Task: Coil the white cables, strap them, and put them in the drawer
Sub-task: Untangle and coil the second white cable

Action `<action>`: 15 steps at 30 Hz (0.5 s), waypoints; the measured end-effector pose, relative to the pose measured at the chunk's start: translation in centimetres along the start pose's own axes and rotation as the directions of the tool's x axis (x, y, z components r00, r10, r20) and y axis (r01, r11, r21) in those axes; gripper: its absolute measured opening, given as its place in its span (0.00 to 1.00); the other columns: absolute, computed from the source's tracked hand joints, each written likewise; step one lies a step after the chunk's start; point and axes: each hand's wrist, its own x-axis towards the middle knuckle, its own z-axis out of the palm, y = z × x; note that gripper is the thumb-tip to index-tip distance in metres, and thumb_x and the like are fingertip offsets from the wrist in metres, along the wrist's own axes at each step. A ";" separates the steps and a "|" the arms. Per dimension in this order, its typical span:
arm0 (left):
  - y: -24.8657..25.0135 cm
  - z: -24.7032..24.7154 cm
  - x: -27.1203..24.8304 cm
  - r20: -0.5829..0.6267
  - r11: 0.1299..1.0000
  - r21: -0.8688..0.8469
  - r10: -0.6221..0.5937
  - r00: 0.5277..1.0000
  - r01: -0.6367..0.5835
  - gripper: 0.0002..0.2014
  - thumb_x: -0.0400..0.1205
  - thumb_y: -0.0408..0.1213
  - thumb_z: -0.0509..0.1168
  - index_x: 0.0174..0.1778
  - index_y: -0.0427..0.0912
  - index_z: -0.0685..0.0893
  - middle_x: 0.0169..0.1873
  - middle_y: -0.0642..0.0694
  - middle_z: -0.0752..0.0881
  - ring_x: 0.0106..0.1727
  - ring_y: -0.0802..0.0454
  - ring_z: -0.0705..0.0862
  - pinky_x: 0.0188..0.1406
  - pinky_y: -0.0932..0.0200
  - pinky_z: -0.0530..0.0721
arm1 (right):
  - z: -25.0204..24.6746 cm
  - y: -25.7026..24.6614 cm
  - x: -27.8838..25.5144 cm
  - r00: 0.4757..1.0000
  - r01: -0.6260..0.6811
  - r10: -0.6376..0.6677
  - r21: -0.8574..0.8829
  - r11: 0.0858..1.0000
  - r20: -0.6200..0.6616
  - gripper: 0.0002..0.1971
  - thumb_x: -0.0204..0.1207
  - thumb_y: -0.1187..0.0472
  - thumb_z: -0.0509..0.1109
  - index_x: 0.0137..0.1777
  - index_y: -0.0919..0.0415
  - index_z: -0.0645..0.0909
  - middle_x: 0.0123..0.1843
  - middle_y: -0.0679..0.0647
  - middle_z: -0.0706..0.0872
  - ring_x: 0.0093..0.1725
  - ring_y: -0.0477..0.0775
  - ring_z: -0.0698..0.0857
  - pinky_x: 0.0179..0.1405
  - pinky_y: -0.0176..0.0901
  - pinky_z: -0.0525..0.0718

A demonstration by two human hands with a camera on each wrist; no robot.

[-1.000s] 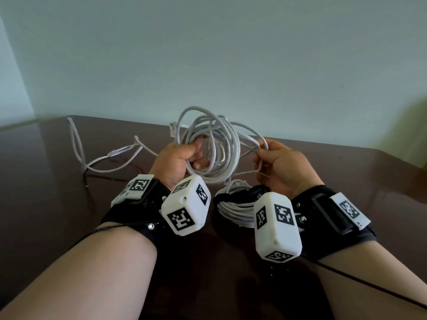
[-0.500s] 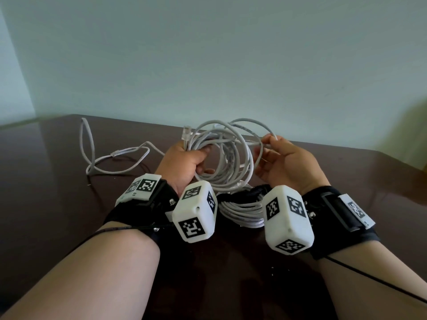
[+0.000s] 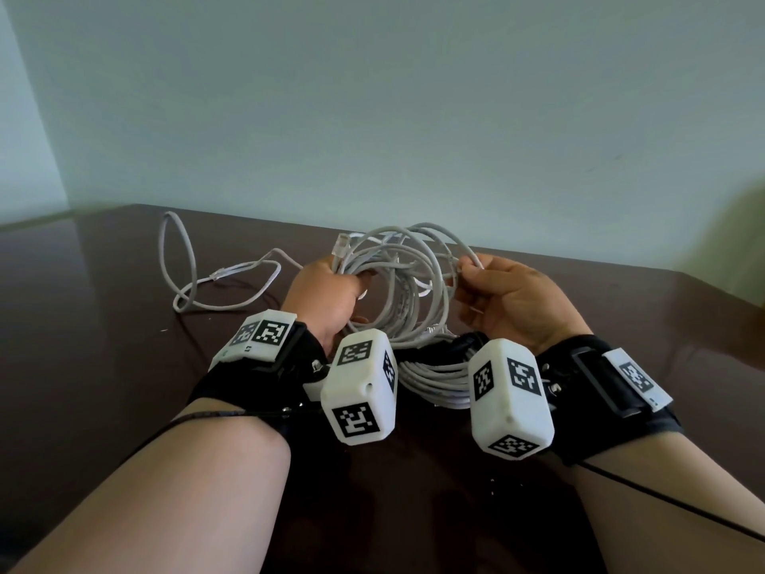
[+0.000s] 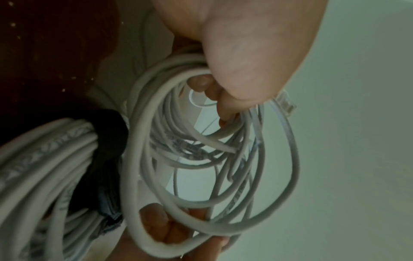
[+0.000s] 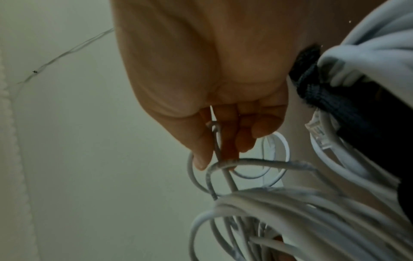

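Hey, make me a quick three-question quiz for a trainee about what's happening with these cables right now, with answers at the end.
1. True or false: the left hand grips the loose coil of white cable.
2. What does the right hand hold? A) a black strap B) a strand of the loose coil C) nothing
3. Fill in: the finished bundle on the table is bound by a ___ strap.

Key: 1 true; 2 B; 3 black.
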 end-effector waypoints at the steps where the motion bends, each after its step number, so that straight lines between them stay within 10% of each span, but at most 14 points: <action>1: 0.0 -0.1 0.0 -0.006 1.000 0.000 -0.004 1.000 0.004 0.02 0.78 0.33 0.69 0.41 0.40 0.82 0.31 0.47 0.83 0.33 0.46 0.84 0.52 0.42 0.87 | 0.1 0.0 0.0 1.000 0.000 0.000 -0.021 1.000 0.004 0.09 0.78 0.69 0.65 0.39 0.59 0.83 0.31 0.50 0.85 0.32 0.47 0.79 0.37 0.41 0.74; 6: 0.0 0.1 -0.1 -0.055 1.000 0.010 0.005 0.998 -0.004 0.03 0.79 0.33 0.68 0.39 0.43 0.82 0.35 0.46 0.85 0.37 0.46 0.83 0.43 0.51 0.86 | 0.7 0.8 0.3 0.999 0.027 -0.026 -0.023 0.999 0.036 0.10 0.81 0.68 0.62 0.54 0.59 0.83 0.35 0.52 0.83 0.33 0.49 0.77 0.33 0.38 0.78; 9: -0.1 0.0 -0.1 -0.058 0.998 0.056 0.045 0.997 -0.041 0.06 0.81 0.36 0.67 0.37 0.44 0.80 0.29 0.49 0.81 0.30 0.52 0.78 0.28 0.62 0.75 | 1.0 0.9 0.2 0.995 -0.015 0.018 -0.034 0.999 0.093 0.11 0.82 0.65 0.63 0.47 0.59 0.87 0.38 0.56 0.81 0.35 0.52 0.77 0.37 0.41 0.79; 15: -0.1 0.1 0.0 -0.041 1.000 0.021 0.022 0.999 -0.022 0.02 0.78 0.36 0.69 0.42 0.43 0.83 0.38 0.45 0.87 0.42 0.43 0.86 0.44 0.56 0.86 | 1.1 1.0 0.4 0.988 0.056 -0.075 -0.139 0.989 -0.134 0.04 0.77 0.64 0.70 0.45 0.60 0.87 0.31 0.52 0.81 0.26 0.47 0.75 0.26 0.37 0.75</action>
